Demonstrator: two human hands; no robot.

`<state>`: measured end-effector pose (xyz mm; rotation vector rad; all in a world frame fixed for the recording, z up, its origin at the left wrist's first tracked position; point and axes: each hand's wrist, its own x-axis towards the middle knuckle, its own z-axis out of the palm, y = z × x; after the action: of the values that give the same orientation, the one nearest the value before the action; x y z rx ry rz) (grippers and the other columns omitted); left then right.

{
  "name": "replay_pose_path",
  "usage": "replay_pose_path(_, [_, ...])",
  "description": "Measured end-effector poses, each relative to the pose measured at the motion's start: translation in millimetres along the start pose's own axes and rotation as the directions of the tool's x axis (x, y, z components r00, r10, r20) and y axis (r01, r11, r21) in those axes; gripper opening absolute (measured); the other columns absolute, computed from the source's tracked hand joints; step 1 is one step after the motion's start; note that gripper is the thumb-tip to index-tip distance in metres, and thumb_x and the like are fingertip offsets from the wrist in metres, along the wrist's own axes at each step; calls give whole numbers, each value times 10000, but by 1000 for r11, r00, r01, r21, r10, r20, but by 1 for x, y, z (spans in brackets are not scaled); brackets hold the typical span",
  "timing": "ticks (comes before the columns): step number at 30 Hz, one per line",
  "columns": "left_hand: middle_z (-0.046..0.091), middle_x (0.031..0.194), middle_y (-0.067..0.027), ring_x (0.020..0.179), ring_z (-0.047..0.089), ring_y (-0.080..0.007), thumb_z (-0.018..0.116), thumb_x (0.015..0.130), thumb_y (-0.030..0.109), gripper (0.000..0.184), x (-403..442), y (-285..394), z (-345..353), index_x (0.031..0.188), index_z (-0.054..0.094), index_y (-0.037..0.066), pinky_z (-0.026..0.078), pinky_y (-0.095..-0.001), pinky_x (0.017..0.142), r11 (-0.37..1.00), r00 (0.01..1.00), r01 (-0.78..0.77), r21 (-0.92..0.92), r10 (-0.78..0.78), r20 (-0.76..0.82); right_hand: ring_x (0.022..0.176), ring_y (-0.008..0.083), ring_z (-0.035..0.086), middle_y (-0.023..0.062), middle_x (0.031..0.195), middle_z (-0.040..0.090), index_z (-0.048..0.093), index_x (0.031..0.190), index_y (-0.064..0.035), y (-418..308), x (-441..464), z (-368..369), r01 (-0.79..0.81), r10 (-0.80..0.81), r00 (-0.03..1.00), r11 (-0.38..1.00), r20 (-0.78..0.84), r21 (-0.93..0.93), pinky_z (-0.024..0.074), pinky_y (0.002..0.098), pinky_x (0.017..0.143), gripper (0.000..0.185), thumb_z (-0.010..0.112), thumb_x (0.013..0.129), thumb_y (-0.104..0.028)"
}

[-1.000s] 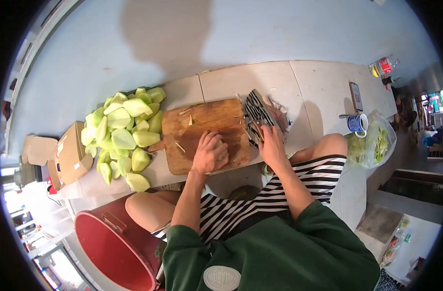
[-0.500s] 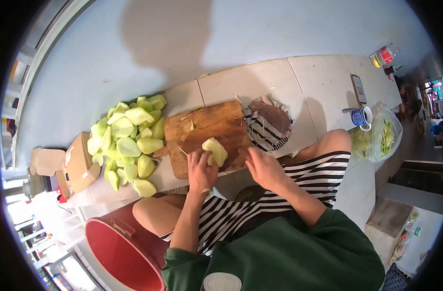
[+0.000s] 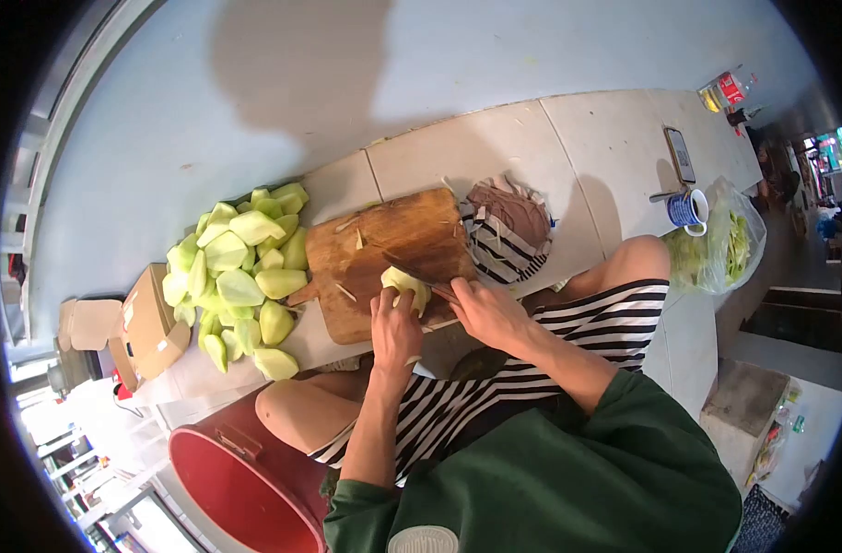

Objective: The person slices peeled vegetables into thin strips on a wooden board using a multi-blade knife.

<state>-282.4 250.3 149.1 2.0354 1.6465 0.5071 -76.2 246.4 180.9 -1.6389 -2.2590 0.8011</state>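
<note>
On the wooden cutting board (image 3: 384, 230), my left hand (image 3: 396, 327) grips a pale, peeled fruit (image 3: 410, 288), its kind uncertain, perhaps green mango or chayote. My right hand (image 3: 485, 311) is closed around the handle of a knife (image 3: 410, 271). The dark blade lies against the upper side of the fruit. Thin pale scraps are scattered over the board. Left of it sits a large heap of peeled light-green fruits (image 3: 241, 288).
A striped cloth bundle (image 3: 511, 230) lies right of the board. Farther right are a phone (image 3: 679, 155), a blue-and-white mug (image 3: 687, 210), a plastic bag (image 3: 716, 244) of greens and a bottle (image 3: 727, 89). A red bin (image 3: 246, 488) stands below left, near a cardboard box (image 3: 149, 318).
The knife blade has come up onto the fruit, where it now shows clearly. My right hand has shifted slightly left, and my left hand has moved a little right and down.
</note>
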Motion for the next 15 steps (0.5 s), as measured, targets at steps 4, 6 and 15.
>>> replay_pose_path(4, [622, 1193, -197, 1073, 581, -388, 716, 779, 16, 360, 10, 6, 0, 1137, 696, 31, 486, -486, 899, 997, 996, 65, 32, -67, 66, 681, 424, 688, 214, 807, 672, 486, 1067, -1, -12, 6, -10, 12, -9, 999, 998, 44, -65, 554, 495, 580, 270, 657, 944, -170])
replay_pose_path(6, [664, 1146, -190, 1071, 600, -377, 761, 723, 30, 377, 14, 8, -2, 1097, 716, 42, 471, -502, 895, 989, 993, -120, 86, 120, 6, 672, 413, 693, 211, 803, 671, 487, 1055, -5, -22, 10, -15, 44, -41, 998, 996, 37, -82, 553, 491, 565, 259, 652, 944, -172])
replay_pose_path(15, [705, 1101, -131, 1135, 568, -352, 736, 798, 140, 263, 20, 11, -1, 1037, 739, 31, 433, -494, 898, 988, 987, -4, 151, -21, 162, 647, 406, 695, 195, 774, 662, 498, 1053, -3, 12, 10, -5, 62, -50, 992, 994, 120, -91, 543, 489, 519, 231, 638, 913, -121])
